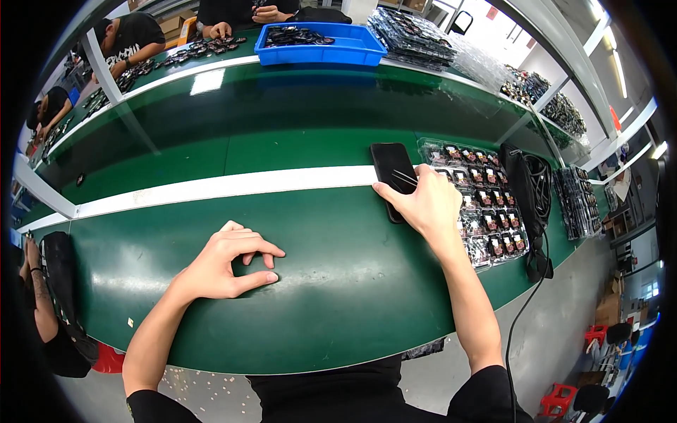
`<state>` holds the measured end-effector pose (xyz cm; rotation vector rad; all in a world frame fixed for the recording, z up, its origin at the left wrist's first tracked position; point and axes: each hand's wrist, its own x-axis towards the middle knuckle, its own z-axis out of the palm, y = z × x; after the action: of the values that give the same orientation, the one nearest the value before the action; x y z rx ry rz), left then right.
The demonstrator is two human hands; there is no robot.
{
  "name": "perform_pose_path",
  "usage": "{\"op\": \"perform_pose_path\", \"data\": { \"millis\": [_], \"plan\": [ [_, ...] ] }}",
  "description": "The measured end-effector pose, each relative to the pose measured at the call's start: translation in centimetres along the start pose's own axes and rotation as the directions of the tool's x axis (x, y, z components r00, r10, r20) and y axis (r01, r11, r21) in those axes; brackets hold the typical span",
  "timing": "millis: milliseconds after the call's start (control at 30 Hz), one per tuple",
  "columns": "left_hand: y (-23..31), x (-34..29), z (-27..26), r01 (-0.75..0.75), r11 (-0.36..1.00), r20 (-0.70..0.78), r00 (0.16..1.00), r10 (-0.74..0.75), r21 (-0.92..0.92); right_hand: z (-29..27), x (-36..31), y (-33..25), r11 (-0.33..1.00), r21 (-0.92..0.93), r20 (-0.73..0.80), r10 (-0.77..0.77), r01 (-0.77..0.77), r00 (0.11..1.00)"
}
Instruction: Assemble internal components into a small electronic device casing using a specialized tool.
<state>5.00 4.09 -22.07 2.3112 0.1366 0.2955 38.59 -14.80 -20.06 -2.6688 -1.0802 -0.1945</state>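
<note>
My left hand (229, 262) hovers over or rests on the green worktop (317, 310); I cannot tell which. Its fingers are loosely curled, thumb and forefinger apart, with nothing between them. A black smartphone (391, 156) lies across the white strip, and my right hand (429, 201) spans it, thumb at its left edge and fingers at its right. Thin metal tweezers (404, 176) jut from that hand over the dark screen; their rear part is hidden by the hand. Just right of it, clear plastic trays (486, 156) hold rows of small black parts with coloured faces.
A black pouch with coiled cable (534, 187) lies beside the trays, its cord hanging off the edge. More stacked trays (578, 203) stand farther right. Across the bench are a blue bin (317, 55), tray stacks (412, 42) and co-workers. White frame posts (46, 187) rise at left.
</note>
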Motion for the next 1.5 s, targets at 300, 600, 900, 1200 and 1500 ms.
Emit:
{"op": "perform_pose_path", "data": {
  "millis": [300, 600, 900, 1200, 1500],
  "plan": [
    [-0.1, -0.1, -0.1, -0.008, 1.000, -0.006, 1.000, 0.008, 0.011, -0.1, -0.1, -0.5, 1.000, -0.026, -0.036, -0.014, 0.014, 0.999],
    [-0.1, -0.1, 0.1, -0.007, 1.000, -0.003, 1.000, 0.007, 0.000, 0.3, 0.1, -0.3, 0.999, -0.041, -0.070, -0.026, 0.023, 0.997],
    [-0.1, -0.1, 0.0, -0.010, 1.000, -0.004, 1.000, 0.010, -0.002, 0.6, 0.4, 0.0, 0.998, -0.019, -0.113, -0.057, 0.055, 0.992],
    [-0.4, -0.4, 0.1, -0.014, 1.000, -0.012, 1.000, 0.014, 0.003, -0.5, 0.4, 0.6, 1.000, 0.023, -0.101, 0.014, -0.011, 0.995],
    [-0.3, -0.2, 0.0, -0.012, 0.999, -0.001, 1.000, 0.012, -0.033, -1.4, 1.6, 5.4, 0.950, 0.310, -0.140, 0.081, -0.034, 0.987]
  ]
}}
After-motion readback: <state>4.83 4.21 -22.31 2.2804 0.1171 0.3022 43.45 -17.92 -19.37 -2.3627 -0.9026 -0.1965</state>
